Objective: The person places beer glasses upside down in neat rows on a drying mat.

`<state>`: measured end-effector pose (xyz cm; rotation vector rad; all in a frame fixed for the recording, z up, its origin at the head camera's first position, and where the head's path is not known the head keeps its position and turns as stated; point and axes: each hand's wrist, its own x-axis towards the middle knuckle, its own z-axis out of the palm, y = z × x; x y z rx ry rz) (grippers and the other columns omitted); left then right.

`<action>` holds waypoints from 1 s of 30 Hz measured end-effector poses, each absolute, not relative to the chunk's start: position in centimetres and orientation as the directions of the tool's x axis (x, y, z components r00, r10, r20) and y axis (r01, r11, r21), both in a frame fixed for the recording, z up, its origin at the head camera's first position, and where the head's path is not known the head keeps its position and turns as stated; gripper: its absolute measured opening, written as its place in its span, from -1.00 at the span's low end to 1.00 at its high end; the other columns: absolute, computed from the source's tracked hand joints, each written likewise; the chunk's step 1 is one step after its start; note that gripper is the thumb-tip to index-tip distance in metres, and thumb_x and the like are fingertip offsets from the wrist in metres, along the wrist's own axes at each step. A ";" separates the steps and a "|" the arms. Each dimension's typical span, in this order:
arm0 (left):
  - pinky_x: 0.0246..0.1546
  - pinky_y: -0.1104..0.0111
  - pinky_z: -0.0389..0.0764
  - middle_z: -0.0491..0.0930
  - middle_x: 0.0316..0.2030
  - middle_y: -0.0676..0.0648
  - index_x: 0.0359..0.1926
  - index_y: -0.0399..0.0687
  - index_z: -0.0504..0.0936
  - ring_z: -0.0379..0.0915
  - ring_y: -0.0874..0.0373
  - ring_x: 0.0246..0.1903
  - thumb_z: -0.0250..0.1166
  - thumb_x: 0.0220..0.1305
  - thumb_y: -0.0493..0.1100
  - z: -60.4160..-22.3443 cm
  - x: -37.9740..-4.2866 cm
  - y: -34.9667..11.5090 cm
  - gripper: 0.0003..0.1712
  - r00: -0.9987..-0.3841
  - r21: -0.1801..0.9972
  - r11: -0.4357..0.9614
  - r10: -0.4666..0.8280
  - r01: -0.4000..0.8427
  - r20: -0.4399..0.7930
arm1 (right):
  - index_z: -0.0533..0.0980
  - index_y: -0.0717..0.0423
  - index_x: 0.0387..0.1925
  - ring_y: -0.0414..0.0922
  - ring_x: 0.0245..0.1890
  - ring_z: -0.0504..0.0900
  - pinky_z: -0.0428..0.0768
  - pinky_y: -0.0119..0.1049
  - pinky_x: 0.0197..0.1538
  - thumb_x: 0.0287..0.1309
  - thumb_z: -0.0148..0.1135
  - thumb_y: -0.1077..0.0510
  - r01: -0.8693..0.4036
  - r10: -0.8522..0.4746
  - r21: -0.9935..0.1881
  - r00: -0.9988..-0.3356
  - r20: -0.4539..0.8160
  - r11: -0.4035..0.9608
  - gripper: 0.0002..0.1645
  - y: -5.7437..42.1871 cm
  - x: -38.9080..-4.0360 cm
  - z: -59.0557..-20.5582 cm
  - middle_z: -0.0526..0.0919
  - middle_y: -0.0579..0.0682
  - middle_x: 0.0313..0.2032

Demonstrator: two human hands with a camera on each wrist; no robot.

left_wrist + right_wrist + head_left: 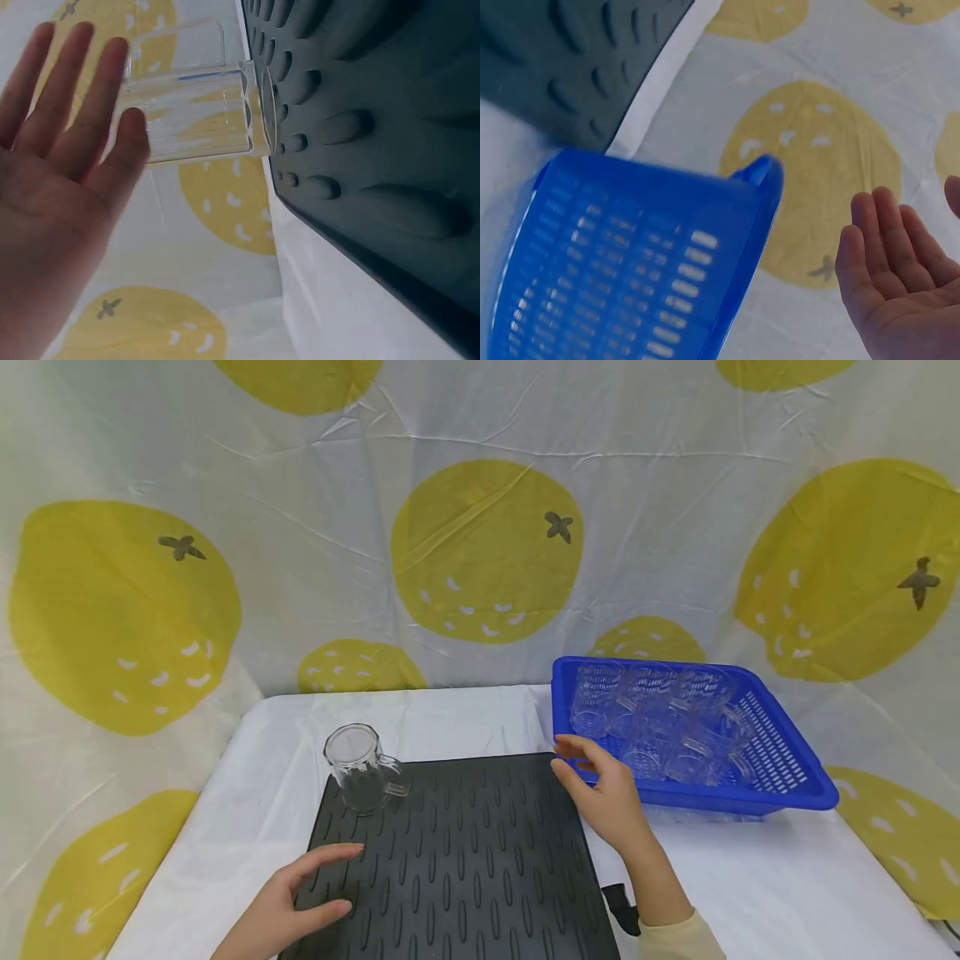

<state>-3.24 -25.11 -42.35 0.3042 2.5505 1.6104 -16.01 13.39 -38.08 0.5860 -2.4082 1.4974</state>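
Observation:
A clear glass mug (pixel 363 772) stands on the far left corner of a black ridged mat (pixel 480 860), its handle turned to the right. My left hand (pixel 288 902) is over the mat's left edge, nearer me than the mug, thumb and fingers spread apart with nothing between them. The left wrist view shows that hand (pixel 67 150) with its fingers extended beside the mug (pixel 202 112). My right hand (pixel 603 789) hovers near the left wall of a blue plastic basket (pixel 802 777), holding nothing. Several clear glass mugs (pixel 660 718) are inside the basket.
A white cloth (pixel 285 727) covers the table beneath the mat and basket. Behind hangs a pale curtain (pixel 307 543) printed with large yellow fruits. A black strap (pixel 621 908) shows beside the right wrist.

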 end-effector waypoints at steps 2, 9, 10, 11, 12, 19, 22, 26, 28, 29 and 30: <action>0.02 0.08 0.39 0.39 0.18 -0.06 0.20 0.13 0.41 0.26 0.30 0.15 0.28 0.19 -0.14 -42.5 -2.9 -24.8 -0.47 -0.970 0.853 0.503 0.243 0.140 0.016 | 0.46 0.05 0.10 -0.05 -0.04 0.51 0.48 -0.07 -0.06 0.25 0.14 0.09 -0.450 -0.178 -0.797 -0.893 0.414 0.403 -0.61 14.1 -16.1 -38.1 0.57 -0.02 -0.02; -0.09 0.19 0.49 0.43 0.13 0.02 0.16 0.11 0.46 0.30 0.36 0.08 0.33 0.11 0.03 -43.0 -1.9 -25.0 -0.44 -0.984 0.729 0.668 0.169 0.151 0.048 | 0.47 0.13 0.07 -0.08 -0.09 0.51 0.44 -0.38 -0.10 0.26 0.12 0.14 -0.441 -0.073 -0.762 -0.882 0.465 0.473 -0.64 16.7 -16.8 -38.1 0.60 0.05 -0.07; -0.09 0.21 0.49 0.44 0.12 0.02 0.16 0.11 0.46 0.30 0.38 0.08 0.35 0.09 0.03 -43.2 -1.9 -25.1 -0.42 -0.984 0.718 0.677 0.166 0.160 0.063 | 0.47 0.13 0.07 -0.10 -0.11 0.50 0.44 -0.43 -0.12 0.26 0.12 0.13 -0.432 -0.057 -0.759 -0.883 0.466 0.487 -0.64 17.2 -16.9 -38.2 0.60 0.05 -0.08; -0.10 0.23 0.49 0.45 0.11 0.00 0.16 0.10 0.46 0.30 0.38 0.08 0.36 0.07 0.02 -43.4 -1.9 -25.2 -0.41 -0.980 0.704 0.685 0.176 0.186 0.088 | 0.48 0.13 0.06 -0.12 -0.13 0.50 0.44 -0.46 -0.15 0.26 0.12 0.12 -0.420 -0.041 -0.755 -0.885 0.465 0.503 -0.64 17.7 -17.0 -38.2 0.60 0.05 -0.08; -0.10 0.26 0.49 0.45 0.11 -0.02 0.16 0.08 0.46 0.29 0.40 0.08 0.38 0.06 0.01 -43.6 -2.0 -25.3 -0.39 -0.976 0.696 0.687 0.190 0.207 0.104 | 0.47 0.13 0.06 -0.14 -0.14 0.49 0.43 -0.49 -0.17 0.26 0.11 0.11 -0.406 -0.025 -0.751 -0.887 0.462 0.521 -0.64 18.1 -17.2 -38.3 0.59 0.04 -0.08; -0.13 0.07 0.45 0.37 0.16 -0.17 0.19 0.04 0.42 0.24 0.26 0.15 0.40 0.03 0.00 -44.8 -2.0 -25.5 -0.34 -0.957 0.710 0.663 0.285 0.239 0.056 | 0.45 0.17 0.08 -0.12 -0.09 0.46 0.40 -0.56 -0.15 0.29 0.06 0.01 -0.282 0.077 -0.754 -0.912 0.402 0.593 -0.56 21.2 -17.9 -38.4 0.56 0.05 -0.04; -0.15 -0.05 0.41 0.30 0.21 -0.22 0.22 0.03 0.39 0.21 0.16 0.18 0.38 0.05 0.00 -45.1 -2.0 -25.4 -0.31 -0.950 0.732 0.649 0.313 0.209 -0.006 | 0.44 0.17 0.10 -0.01 -0.06 0.47 0.39 -0.63 -0.20 0.29 0.04 -0.03 -0.227 0.126 -0.774 -0.922 0.367 0.591 -0.53 22.1 -17.9 -38.1 0.54 0.08 -0.02; -0.14 -0.07 0.40 0.23 0.24 -0.29 0.25 -0.02 0.34 0.16 0.08 0.22 0.37 0.07 -0.03 -45.6 -1.7 -25.3 -0.29 -0.942 0.745 0.634 0.335 0.208 -0.023 | 0.44 0.19 0.10 0.05 -0.04 0.45 0.38 -0.63 -0.23 0.30 0.03 -0.02 -0.179 0.176 -0.781 -0.921 0.346 0.598 -0.53 23.3 -18.0 -37.9 0.52 0.12 0.00; -0.15 -0.09 0.41 0.21 0.24 -0.31 0.26 -0.03 0.33 0.15 0.03 0.22 0.35 0.09 -0.02 -45.9 -1.5 -25.2 -0.29 -0.939 0.743 0.633 0.344 0.217 -0.020 | 0.44 0.20 0.10 0.05 -0.04 0.45 0.38 -0.61 -0.21 0.30 0.02 -0.02 -0.152 0.198 -0.778 -0.921 0.336 0.610 -0.52 23.9 -18.2 -38.0 0.52 0.13 0.01; -0.14 -0.07 0.41 0.21 0.24 -0.32 0.26 -0.04 0.32 0.14 0.04 0.22 0.35 0.08 -0.02 -46.1 -1.4 -25.3 -0.28 -0.937 0.739 0.635 0.349 0.224 -0.016 | 0.44 0.20 0.10 0.06 -0.03 0.45 0.38 -0.57 -0.19 0.30 0.02 -0.03 -0.139 0.207 -0.775 -0.921 0.330 0.617 -0.52 24.2 -18.3 -38.0 0.52 0.13 0.01; -0.14 -0.09 0.40 0.21 0.24 -0.33 0.26 -0.03 0.32 0.14 0.05 0.23 0.35 0.07 -0.01 -46.2 -1.4 -25.3 -0.27 -0.937 0.736 0.637 0.350 0.227 -0.013 | 0.43 0.20 0.10 0.06 -0.02 0.44 0.39 -0.51 -0.16 0.30 0.01 -0.03 -0.123 0.216 -0.772 -0.922 0.321 0.623 -0.51 24.4 -18.4 -38.1 0.51 0.13 0.02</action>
